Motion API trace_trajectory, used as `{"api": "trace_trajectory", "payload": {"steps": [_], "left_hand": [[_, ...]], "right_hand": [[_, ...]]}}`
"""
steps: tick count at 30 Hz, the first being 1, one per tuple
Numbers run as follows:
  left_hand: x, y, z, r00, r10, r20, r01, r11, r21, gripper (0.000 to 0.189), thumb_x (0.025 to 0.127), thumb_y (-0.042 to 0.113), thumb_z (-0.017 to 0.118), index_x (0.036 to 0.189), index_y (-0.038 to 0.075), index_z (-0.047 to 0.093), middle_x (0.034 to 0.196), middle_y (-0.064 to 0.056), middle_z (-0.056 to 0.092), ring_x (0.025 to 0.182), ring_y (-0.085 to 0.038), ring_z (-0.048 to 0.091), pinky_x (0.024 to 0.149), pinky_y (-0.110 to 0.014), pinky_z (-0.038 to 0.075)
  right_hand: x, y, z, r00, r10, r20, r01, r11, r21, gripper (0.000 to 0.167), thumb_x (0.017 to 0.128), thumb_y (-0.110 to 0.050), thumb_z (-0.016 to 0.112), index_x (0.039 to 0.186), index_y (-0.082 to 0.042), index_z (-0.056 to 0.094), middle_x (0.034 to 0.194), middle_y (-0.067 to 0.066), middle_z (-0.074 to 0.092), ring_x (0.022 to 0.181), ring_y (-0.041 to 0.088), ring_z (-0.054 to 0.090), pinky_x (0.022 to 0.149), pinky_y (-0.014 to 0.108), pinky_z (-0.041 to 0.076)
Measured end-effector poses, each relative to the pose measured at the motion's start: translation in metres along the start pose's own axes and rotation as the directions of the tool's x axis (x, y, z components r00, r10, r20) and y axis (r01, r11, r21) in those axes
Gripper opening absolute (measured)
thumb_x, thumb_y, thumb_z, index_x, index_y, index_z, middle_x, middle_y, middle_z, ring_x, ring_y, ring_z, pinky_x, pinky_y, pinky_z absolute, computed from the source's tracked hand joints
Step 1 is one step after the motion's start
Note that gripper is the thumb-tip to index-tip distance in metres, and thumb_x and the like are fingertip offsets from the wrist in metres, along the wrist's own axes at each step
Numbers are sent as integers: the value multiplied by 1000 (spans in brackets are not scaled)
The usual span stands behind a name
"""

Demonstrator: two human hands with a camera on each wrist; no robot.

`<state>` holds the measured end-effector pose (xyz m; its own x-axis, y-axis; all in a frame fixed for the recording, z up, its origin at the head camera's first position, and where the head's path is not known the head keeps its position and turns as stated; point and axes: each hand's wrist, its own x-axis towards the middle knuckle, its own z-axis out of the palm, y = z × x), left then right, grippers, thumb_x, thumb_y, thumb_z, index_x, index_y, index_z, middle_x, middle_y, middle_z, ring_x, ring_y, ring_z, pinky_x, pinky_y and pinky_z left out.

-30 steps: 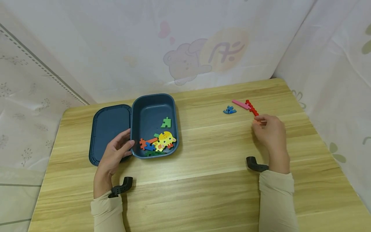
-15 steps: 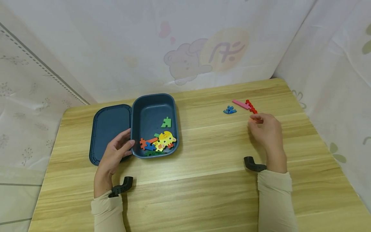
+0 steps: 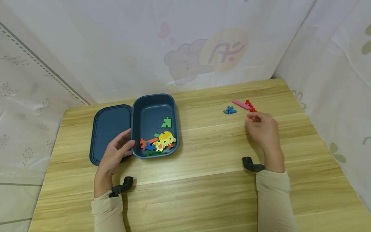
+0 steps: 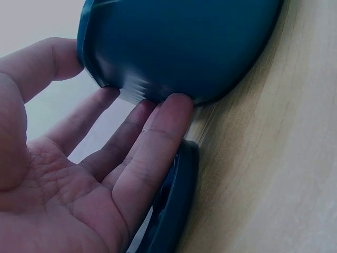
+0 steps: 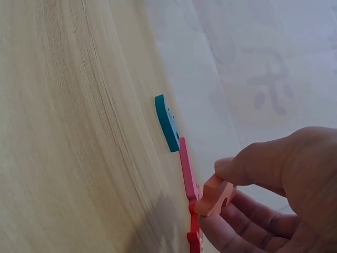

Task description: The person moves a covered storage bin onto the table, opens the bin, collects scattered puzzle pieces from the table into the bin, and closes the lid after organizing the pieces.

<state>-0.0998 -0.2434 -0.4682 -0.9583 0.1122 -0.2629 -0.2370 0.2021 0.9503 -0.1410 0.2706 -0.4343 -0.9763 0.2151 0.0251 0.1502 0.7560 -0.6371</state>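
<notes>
Pinching an orange puzzle piece (image 5: 213, 196), the right hand (image 3: 264, 129) shifts left, bringing it slightly nearer the dark-blue box (image 3: 149, 117) that the left hand (image 3: 113, 154) holds.

An orange puzzle piece (image 5: 211, 196) is pinched in the right hand (image 3: 263, 130), and an open navy box (image 3: 153, 114) of colourful pieces (image 3: 166, 140) stands on the tabletop (image 3: 203, 145).

Pale cloth (image 3: 116, 48) with a faint bear print (image 3: 185, 62) hangs at twelve o'clock, leaf-printed cloth (image 3: 333, 96) at three; the wood-grained bench (image 3: 197, 196) spreads toward six.
</notes>
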Motion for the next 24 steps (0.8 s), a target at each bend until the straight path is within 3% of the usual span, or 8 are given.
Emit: {"api": "trace_trajectory", "payload": {"steps": [5,12,24], "left_hand": [[-1,2,0,1000,-16,-4,16,1000,11,62,110,29,60,165,14,38,153,-17,51,115,5,64,89,-20,59],[1,-2,0,1000,-10,-6,10,1000,24,62,109,31,61,165,14,38,150,-11,53,115,5,64,90,-21,59],[0,-2,0,1000,-3,-3,3,1000,27,63,110,31,60,165,14,37,153,-15,51,116,6,64,90,-20,59]], "right_hand": [[0,-3,3,1000,-22,-19,23,1000,18,33,104,-23,64,128,-1,73,130,28,65,119,45,67,97,59,54],[0,-13,8,998,-51,-21,52,998,44,31,104,-21,65,127,-1,72,130,27,65,120,44,67,98,60,57],[-2,-22,16,996,-86,-20,87,994,71,29,104,-20,67,124,-1,73,127,25,65,118,43,68,94,58,60]]}}
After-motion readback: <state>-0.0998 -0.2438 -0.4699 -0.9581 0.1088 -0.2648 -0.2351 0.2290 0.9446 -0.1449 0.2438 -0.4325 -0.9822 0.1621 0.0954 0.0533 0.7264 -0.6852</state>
